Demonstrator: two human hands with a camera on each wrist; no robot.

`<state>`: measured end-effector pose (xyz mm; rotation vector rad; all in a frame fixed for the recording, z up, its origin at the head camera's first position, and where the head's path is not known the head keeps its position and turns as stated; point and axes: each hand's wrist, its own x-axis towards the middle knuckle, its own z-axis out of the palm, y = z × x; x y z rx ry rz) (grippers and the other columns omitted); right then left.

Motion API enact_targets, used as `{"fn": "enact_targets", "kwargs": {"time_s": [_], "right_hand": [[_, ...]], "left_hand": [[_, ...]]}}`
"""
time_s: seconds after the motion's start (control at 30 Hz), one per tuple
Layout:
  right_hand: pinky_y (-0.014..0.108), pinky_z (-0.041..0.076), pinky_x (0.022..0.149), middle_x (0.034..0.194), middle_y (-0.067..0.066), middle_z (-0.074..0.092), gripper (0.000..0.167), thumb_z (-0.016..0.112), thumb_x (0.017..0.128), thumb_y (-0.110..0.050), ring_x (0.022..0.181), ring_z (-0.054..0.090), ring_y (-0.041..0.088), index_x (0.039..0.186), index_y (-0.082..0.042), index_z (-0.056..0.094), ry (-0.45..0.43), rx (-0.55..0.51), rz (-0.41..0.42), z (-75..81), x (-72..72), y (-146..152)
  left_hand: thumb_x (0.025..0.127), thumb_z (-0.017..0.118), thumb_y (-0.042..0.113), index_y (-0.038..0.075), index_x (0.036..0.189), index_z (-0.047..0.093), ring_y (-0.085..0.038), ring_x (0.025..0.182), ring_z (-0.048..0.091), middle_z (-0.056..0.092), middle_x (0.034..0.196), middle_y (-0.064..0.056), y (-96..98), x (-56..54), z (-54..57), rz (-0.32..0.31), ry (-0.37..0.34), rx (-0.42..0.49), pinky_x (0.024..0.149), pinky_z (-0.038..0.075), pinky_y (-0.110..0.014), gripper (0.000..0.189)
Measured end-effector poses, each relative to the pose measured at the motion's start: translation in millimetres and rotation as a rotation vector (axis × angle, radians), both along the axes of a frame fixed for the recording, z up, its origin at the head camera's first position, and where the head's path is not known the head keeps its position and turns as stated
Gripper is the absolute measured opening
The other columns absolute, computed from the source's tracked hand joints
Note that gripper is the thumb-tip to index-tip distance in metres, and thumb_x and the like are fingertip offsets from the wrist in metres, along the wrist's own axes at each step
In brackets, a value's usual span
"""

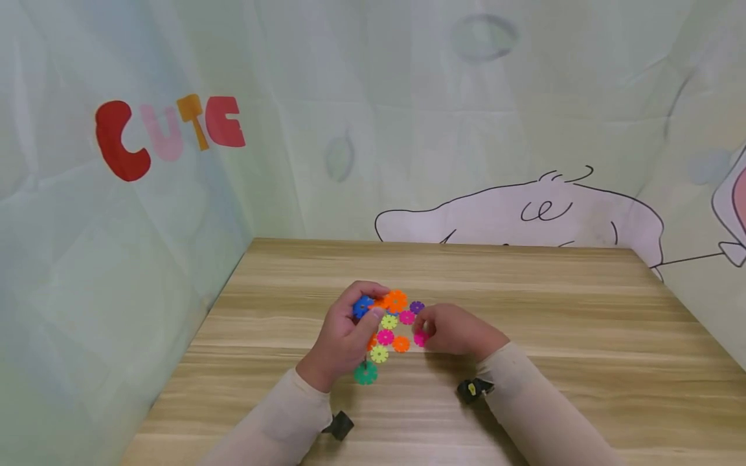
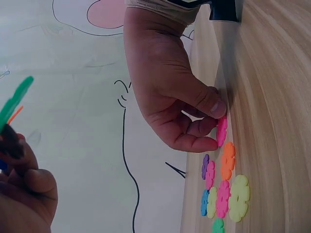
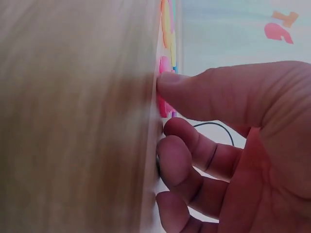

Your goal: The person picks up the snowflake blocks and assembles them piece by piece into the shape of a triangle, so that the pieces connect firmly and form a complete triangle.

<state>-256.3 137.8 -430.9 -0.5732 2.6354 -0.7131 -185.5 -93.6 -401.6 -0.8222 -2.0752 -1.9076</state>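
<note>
My left hand (image 1: 350,330) holds a joined piece of notched, flower-shaped plastic discs above the table. A blue disc (image 1: 362,307) and an orange disc (image 1: 396,301) show at its fingers, and a green disc (image 2: 18,102) sticks out below the hand. With curled fingers, my right hand (image 1: 457,330) reaches down to the tabletop, its thumb and a fingertip at the edges of a pink disc (image 2: 222,131). In the right wrist view the thumb (image 3: 180,85) covers part of that pink disc (image 3: 163,104).
Several loose discs lie flat between the hands, among them an orange one (image 1: 401,344), a pink one (image 1: 385,337), a yellow-green one (image 1: 379,354) and a purple one (image 1: 417,307). The wooden table (image 1: 524,278) meets a printed cloth backdrop (image 1: 315,84) behind and at the left.
</note>
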Motion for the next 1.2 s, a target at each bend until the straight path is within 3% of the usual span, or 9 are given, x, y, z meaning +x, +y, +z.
{"fn": "enact_targets", "kwargs": {"time_s": [0.2, 0.33, 0.47, 0.53, 0.67, 0.87, 0.93, 1.13, 1.2], "right_hand": [[0.035, 0.051, 0.072, 0.081, -0.001, 0.063, 0.023, 0.082, 0.087, -0.006, 0.077, 0.058, 0.020, 0.094, -0.020, 0.066, 0.032, 0.036, 0.027, 0.0, 0.1, 1], [0.034, 0.047, 0.066, 0.077, 0.001, 0.061, 0.025, 0.083, 0.087, -0.007, 0.073, 0.056, 0.020, 0.091, -0.019, 0.062, 0.027, 0.035, 0.015, 0.7, 0.9, 3], [0.032, 0.046, 0.064, 0.076, 0.001, 0.061, 0.023, 0.081, 0.088, -0.008, 0.071, 0.055, 0.019, 0.094, -0.019, 0.063, 0.002, -0.033, -0.006, 3.6, 1.1, 4], [0.032, 0.047, 0.062, 0.076, 0.002, 0.061, 0.019, 0.080, 0.090, -0.010, 0.069, 0.057, 0.020, 0.100, -0.018, 0.066, -0.027, -0.119, -0.021, 7.2, 0.1, 4], [0.036, 0.058, 0.070, 0.081, 0.009, 0.068, 0.023, 0.075, 0.095, -0.009, 0.072, 0.064, 0.022, 0.118, -0.009, 0.069, -0.090, -0.404, -0.023, 23.9, 3.4, 4], [0.030, 0.063, 0.080, 0.095, 0.010, 0.067, 0.038, 0.067, 0.096, 0.002, 0.084, 0.068, 0.021, 0.133, 0.006, 0.061, -0.142, -0.763, 0.059, 53.7, 18.7, 7], [0.030, 0.063, 0.082, 0.098, 0.009, 0.067, 0.039, 0.065, 0.096, 0.005, 0.085, 0.068, 0.019, 0.134, 0.008, 0.058, -0.155, -0.835, 0.089, 58.4, 22.5, 9], [0.031, 0.063, 0.083, 0.102, 0.010, 0.069, 0.034, 0.062, 0.099, 0.005, 0.088, 0.070, 0.016, 0.132, 0.010, 0.056, -0.184, -0.931, 0.150, 65.1, 28.8, 11], [0.031, 0.063, 0.084, 0.102, 0.011, 0.069, 0.033, 0.061, 0.100, 0.005, 0.088, 0.071, 0.016, 0.132, 0.011, 0.056, -0.195, -0.939, 0.170, 66.1, 29.7, 11]], "left_hand": [[0.103, 0.051, 0.001, 0.003, 0.128, 0.060, -0.016, 0.070, 0.049, 0.058, 0.113, -0.015, -0.1, -0.4, -1.3, 0.001, 0.011, 0.008, 0.066, 0.050, -0.020, 0.026], [0.103, 0.051, 0.000, 0.002, 0.127, 0.060, -0.021, 0.075, 0.053, 0.059, 0.113, -0.015, -0.3, -1.7, -2.6, 0.005, 0.028, 0.011, 0.071, 0.053, -0.020, 0.026], [0.101, 0.052, -0.002, 0.001, 0.126, 0.060, -0.022, 0.085, 0.058, 0.060, 0.116, -0.015, -0.3, -2.6, -3.1, 0.017, 0.037, 0.020, 0.079, 0.055, -0.021, 0.026], [0.100, 0.051, -0.002, 0.001, 0.125, 0.060, -0.018, 0.077, 0.055, 0.061, 0.107, -0.013, -0.8, -3.0, -3.2, 0.022, 0.031, 0.024, 0.074, 0.054, -0.020, 0.026], [0.100, 0.050, -0.001, 0.002, 0.125, 0.060, -0.013, 0.061, 0.045, 0.056, 0.091, -0.011, -2.3, -2.3, -1.2, 0.031, 0.002, 0.034, 0.063, 0.049, -0.020, 0.027], [0.099, 0.051, -0.004, -0.002, 0.123, 0.060, -0.014, 0.056, 0.040, 0.049, 0.075, -0.007, -3.6, -4.3, -1.2, 0.034, 0.049, 0.055, 0.056, 0.043, -0.020, 0.026], [0.099, 0.051, -0.004, -0.002, 0.122, 0.060, -0.014, 0.058, 0.042, 0.051, 0.077, -0.004, -3.5, -4.9, -1.8, 0.036, 0.054, 0.049, 0.057, 0.044, -0.020, 0.025], [0.099, 0.051, -0.004, -0.001, 0.123, 0.061, -0.014, 0.069, 0.051, 0.057, 0.099, -0.020, -3.0, -4.3, -2.3, 0.032, 0.037, 0.043, 0.071, 0.055, -0.021, 0.026], [0.099, 0.051, -0.004, -0.002, 0.123, 0.061, -0.014, 0.069, 0.051, 0.058, 0.101, -0.019, -2.7, -4.4, -2.1, 0.023, 0.045, 0.045, 0.071, 0.055, -0.021, 0.026]]}}
